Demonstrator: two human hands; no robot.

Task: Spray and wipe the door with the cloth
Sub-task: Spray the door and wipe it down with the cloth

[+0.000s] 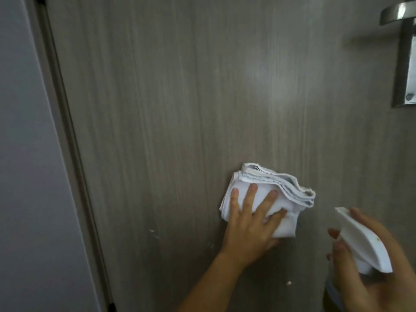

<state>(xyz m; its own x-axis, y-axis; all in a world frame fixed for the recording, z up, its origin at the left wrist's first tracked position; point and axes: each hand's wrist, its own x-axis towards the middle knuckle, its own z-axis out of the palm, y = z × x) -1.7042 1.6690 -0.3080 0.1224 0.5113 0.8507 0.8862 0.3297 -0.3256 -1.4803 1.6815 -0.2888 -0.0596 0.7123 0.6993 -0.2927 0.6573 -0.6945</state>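
From the head camera, the left hand [249,224] presses a folded white cloth [270,194] flat against the grey wood-grain door [168,109], low and right of the panel's middle. Its fingers are straight and spread apart over the fabric, which looks like a way to spread pressure across the whole pad rather than one edge — a wiping hold, not a carrying one. The cloth's loose layered edges stick out at the top right.

The right hand [369,262] holds a white spray bottle head [360,239] just beside the cloth, off the door. Its fingers are curled round the sprayer and the nozzle points up-left toward the panel; the bottle's body is hidden below. Keeping it close probably means more spraying is to come.

Small pale specks [154,233] dot the door left of and below the cloth — likely the next patch to wipe. A metal handle and plate [405,59] sit at the upper right, an obstacle for wide strokes. The door frame [67,131] and a pale wall [22,154] bound the left.
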